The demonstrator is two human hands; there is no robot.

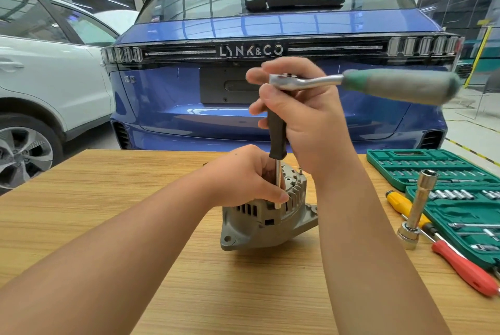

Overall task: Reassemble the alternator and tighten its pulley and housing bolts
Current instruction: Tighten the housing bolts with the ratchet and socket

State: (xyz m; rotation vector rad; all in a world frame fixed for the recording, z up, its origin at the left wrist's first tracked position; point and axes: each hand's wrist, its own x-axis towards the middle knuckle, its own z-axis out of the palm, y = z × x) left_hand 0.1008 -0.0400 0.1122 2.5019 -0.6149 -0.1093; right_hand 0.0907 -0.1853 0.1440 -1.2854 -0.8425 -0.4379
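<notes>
Left grip (pixel 244 176): fingers curled on alternator (pixel 266 219) top, steadying driver shaft (pixel 278 185). Right grip (pixel 300 115): wrapped round black driver handle (pixel 276 134) with ratchet (pixel 362 83) atop. Alternator upright, mid-desk (pixel 108 199). Socket case (pixel 438 172) right.

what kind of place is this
Most likely a car repair workshop or garage: a blue car and a white car parked indoors, and an open green socket set beside an alternator.
</notes>
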